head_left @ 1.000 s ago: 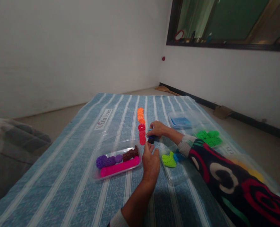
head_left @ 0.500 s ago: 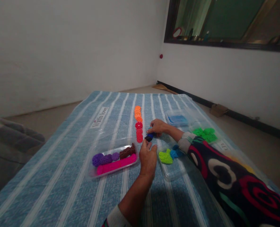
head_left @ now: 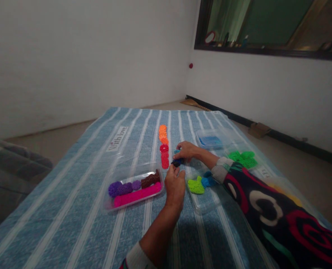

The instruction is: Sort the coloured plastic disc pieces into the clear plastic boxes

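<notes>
My left hand (head_left: 175, 186) reaches up from below with its fingertips closed at a small dark blue, nearly black piece (head_left: 177, 163). From the right, my right hand (head_left: 187, 150) bends over the same piece, its fingers pinched on it. A bit of light blue (head_left: 177, 151) shows at the right fingertips; its shape is mostly hidden. Just left of the hands, textured red pieces (head_left: 165, 160) and orange pieces (head_left: 163, 134) lie in a line on the striped cloth (head_left: 84, 209). The exact kind of the dark piece is too small to make out.
A clear tray (head_left: 110, 205) at left holds purple, brown and pink pieces. Another clear tray (head_left: 202, 209) holds lime pieces (head_left: 196, 185) and blue pieces (head_left: 208, 180). Farther right are a container with blue contents (head_left: 210, 141), green pieces (head_left: 243, 159) and yellow ones (head_left: 288, 195).
Both hands stay almost in place at the dark blue piece. My fingers have shifted slightly, and more of the light blue bit shows at the right fingertips.
</notes>
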Action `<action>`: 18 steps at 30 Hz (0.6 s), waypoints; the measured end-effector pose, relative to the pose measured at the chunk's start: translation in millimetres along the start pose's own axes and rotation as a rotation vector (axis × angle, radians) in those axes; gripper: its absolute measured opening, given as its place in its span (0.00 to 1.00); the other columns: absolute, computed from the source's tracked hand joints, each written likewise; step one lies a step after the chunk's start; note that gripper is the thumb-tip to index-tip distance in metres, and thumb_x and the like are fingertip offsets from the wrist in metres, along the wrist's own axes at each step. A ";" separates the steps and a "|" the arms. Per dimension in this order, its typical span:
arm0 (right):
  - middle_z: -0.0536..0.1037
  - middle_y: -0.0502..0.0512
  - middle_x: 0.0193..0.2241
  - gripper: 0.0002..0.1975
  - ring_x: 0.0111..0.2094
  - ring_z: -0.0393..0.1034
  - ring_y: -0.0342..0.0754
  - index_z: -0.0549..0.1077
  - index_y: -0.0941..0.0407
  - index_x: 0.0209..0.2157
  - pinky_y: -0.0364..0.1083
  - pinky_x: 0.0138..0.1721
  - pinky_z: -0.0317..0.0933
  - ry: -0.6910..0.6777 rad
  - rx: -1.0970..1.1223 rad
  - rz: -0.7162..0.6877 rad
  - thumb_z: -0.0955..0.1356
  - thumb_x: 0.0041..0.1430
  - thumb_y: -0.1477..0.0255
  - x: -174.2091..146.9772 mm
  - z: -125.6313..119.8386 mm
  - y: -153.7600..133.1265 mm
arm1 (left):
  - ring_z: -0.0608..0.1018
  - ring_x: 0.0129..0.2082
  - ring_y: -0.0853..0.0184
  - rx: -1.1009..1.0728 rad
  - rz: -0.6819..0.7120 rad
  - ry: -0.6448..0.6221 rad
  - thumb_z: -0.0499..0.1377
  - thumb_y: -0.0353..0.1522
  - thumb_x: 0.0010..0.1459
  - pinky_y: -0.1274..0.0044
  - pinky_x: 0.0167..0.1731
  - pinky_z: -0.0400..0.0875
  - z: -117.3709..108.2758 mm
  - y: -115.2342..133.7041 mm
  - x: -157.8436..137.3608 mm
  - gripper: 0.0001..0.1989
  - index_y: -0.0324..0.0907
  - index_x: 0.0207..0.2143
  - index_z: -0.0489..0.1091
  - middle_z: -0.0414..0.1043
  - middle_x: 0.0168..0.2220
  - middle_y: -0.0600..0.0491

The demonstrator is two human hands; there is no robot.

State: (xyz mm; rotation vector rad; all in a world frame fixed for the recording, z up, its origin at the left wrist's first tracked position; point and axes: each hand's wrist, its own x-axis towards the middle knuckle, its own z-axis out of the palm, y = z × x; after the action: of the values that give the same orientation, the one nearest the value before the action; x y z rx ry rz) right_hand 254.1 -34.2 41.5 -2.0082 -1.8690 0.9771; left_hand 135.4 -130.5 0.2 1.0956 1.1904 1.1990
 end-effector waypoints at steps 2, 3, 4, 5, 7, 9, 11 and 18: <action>0.78 0.60 0.38 0.33 0.26 0.72 0.46 0.68 0.63 0.52 0.39 0.17 0.64 -0.016 -0.048 -0.007 0.74 0.45 0.63 -2.2 -1.6 -2.8 | 0.76 0.48 0.60 -0.017 -0.007 -0.024 0.55 0.24 0.46 0.70 0.48 0.68 -0.7 1.1 -1.2 0.16 0.40 0.39 0.72 0.76 0.44 0.48; 0.77 0.61 0.41 0.35 0.27 0.73 0.48 0.68 0.62 0.52 0.40 0.17 0.64 -0.029 -0.075 -0.011 0.74 0.43 0.62 -2.9 -2.7 -3.8 | 0.76 0.48 0.60 -0.028 -0.016 -0.030 0.55 0.24 0.46 0.70 0.49 0.68 -1.2 1.9 -1.9 0.17 0.40 0.40 0.72 0.76 0.45 0.48; 0.76 0.62 0.43 0.38 0.29 0.73 0.49 0.68 0.62 0.53 0.40 0.17 0.65 -0.049 -0.097 -0.017 0.75 0.41 0.61 -3.2 -4.0 -4.3 | 0.75 0.48 0.61 -0.037 -0.027 -0.031 0.55 0.24 0.46 0.70 0.50 0.67 -1.7 2.7 -2.6 0.17 0.40 0.40 0.71 0.76 0.46 0.48; 0.75 0.62 0.45 0.39 0.31 0.73 0.50 0.67 0.62 0.53 0.40 0.18 0.65 -0.076 -0.109 -0.025 0.76 0.39 0.60 -3.1 -5.3 -4.4 | 0.75 0.49 0.61 -0.043 -0.037 -0.031 0.55 0.23 0.46 0.70 0.50 0.67 -2.1 3.4 -3.1 0.17 0.40 0.41 0.71 0.75 0.46 0.48; 0.75 0.61 0.47 0.42 0.33 0.73 0.50 0.67 0.61 0.53 0.40 0.19 0.65 -0.132 -0.110 -0.044 0.77 0.36 0.60 -2.0 -7.5 -3.6 | 0.75 0.50 0.61 -0.047 -0.053 -0.029 0.55 0.23 0.47 0.70 0.52 0.66 -2.8 4.0 -3.5 0.18 0.41 0.42 0.70 0.75 0.47 0.48; 0.74 0.61 0.47 0.43 0.33 0.73 0.50 0.67 0.61 0.53 0.39 0.19 0.65 -0.166 -0.108 -0.052 0.77 0.34 0.61 -0.9 -9.0 -2.6 | 0.74 0.52 0.61 -0.038 -0.061 -0.039 0.55 0.22 0.47 0.70 0.53 0.65 -3.0 3.7 -3.1 0.18 0.41 0.43 0.70 0.75 0.47 0.48; 0.74 0.61 0.47 0.43 0.33 0.73 0.49 0.68 0.61 0.53 0.38 0.19 0.64 -0.183 -0.123 -0.055 0.78 0.32 0.61 -1.0 -9.6 -3.0 | 0.73 0.53 0.61 -0.029 -0.077 -0.049 0.54 0.22 0.47 0.71 0.53 0.66 -2.8 2.6 -2.3 0.19 0.41 0.43 0.69 0.74 0.49 0.47; 0.79 0.60 0.36 0.36 0.29 0.73 0.49 0.73 0.64 0.44 0.38 0.17 0.60 -0.158 -0.257 -0.073 0.77 0.33 0.58 -6.1 -7.3 -12.9 | 0.73 0.54 0.62 -0.107 -0.133 -0.027 0.54 0.21 0.48 0.71 0.55 0.65 -1.1 1.5 -1.6 0.24 0.41 0.49 0.63 0.68 0.56 0.44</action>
State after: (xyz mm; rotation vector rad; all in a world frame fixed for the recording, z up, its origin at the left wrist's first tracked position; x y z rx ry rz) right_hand 248.4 -36.0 56.4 -2.0334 -2.2378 0.9421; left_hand 134.2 -132.0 1.7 0.9356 1.1465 1.1289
